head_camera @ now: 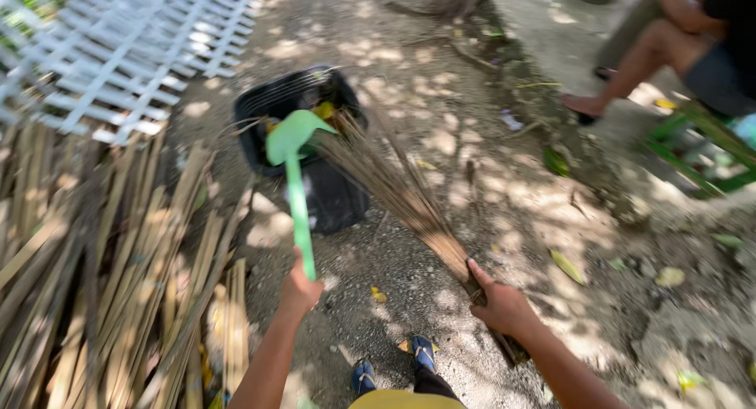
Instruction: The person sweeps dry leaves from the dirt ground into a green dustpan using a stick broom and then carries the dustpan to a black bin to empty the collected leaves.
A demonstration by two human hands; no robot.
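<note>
My left hand (300, 290) grips the long handle of a green dustpan (293, 138), whose scoop is tipped over a black bin (272, 102) holding leaves. My right hand (502, 305) is closed around the bound end of a stick broom (394, 190). The broom's bristles fan out toward the dustpan and the bin's rim. My feet in blue sandals (424, 351) stand on the dirt ground below.
A pile of split bamboo slats (102, 267) lies on the left. A white lattice fence panel (118, 47) is at the upper left. Another person's leg (642, 59) and a green stool (701, 145) are at the upper right. Fallen leaves (567, 266) dot the dirt.
</note>
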